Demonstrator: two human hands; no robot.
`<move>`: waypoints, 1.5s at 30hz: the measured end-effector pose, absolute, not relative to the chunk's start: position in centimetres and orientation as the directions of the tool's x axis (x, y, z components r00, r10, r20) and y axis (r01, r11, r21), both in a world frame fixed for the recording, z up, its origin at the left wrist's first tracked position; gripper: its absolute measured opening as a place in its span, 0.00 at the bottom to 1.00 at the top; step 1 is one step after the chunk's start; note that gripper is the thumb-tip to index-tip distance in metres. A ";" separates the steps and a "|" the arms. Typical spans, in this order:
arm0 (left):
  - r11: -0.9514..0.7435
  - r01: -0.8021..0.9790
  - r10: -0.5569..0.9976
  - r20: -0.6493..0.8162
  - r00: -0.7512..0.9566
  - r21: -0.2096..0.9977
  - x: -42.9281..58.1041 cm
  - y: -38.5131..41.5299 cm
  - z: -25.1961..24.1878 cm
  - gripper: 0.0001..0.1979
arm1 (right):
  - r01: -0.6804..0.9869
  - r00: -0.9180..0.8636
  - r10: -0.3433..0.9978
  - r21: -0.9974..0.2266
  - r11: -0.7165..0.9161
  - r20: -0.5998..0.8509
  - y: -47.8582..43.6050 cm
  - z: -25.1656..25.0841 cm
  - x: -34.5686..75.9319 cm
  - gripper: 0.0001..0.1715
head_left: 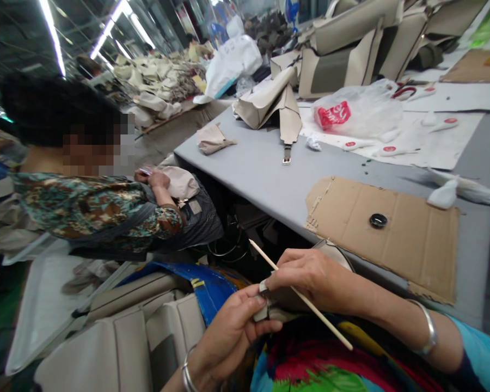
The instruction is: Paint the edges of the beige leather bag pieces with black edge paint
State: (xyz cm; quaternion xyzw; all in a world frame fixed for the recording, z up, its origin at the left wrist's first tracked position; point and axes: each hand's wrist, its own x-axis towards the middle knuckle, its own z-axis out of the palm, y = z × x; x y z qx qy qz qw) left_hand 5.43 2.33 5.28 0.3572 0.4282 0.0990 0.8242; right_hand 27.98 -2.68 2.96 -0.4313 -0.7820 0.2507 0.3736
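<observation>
My left hand [234, 321] is closed on a small beige strap piece [262, 313], which has a bit of metal on it, perhaps a buckle. Opposite it, my right hand [310, 275] pinches the upper end of the same piece between thumb and fingers. A thin pale wooden stick [324, 321] is tucked in my right hand, its ends sticking out on both sides. Part of a beige bag [335, 253] shows behind that hand. My fingers hide much of the strap piece.
On the grey table [245, 155] are a cardboard sheet [420, 239] with a small black dish [378, 220], a plastic bag [375, 111] and beige bags [363, 60]. A co-worker [85, 201] sits to the left. More beige bags [102, 348] lie at lower left.
</observation>
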 end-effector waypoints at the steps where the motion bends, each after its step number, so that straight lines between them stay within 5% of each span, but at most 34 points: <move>1: 0.735 0.133 0.464 -0.637 0.616 0.665 5.4 2.5 5.2 0.11 | 0.497 -0.372 0.852 -0.696 0.517 0.368 -2.7 2.9 28.0 0.13; 11: 0.872 -0.051 0.438 -0.730 0.524 0.486 5.2 3.6 3.9 0.08 | 0.507 -0.434 0.831 -0.668 0.544 0.348 -2.4 2.9 28.0 0.07; 24: 0.814 0.133 0.409 -0.721 0.559 0.565 6.5 4.4 3.2 0.11 | 0.551 -0.397 0.846 -0.644 0.531 0.357 -2.3 2.2 28.1 0.11; 40: 0.858 0.160 0.304 -0.734 0.607 0.487 6.7 4.9 2.2 0.06 | 0.481 -0.309 0.894 -0.758 0.441 0.324 -2.8 2.0 28.7 0.08; 45: 0.880 0.114 0.310 -0.739 0.597 0.462 7.2 4.8 2.0 0.07 | 0.440 -0.263 0.904 -0.792 0.423 0.337 -2.9 2.2 29.2 0.17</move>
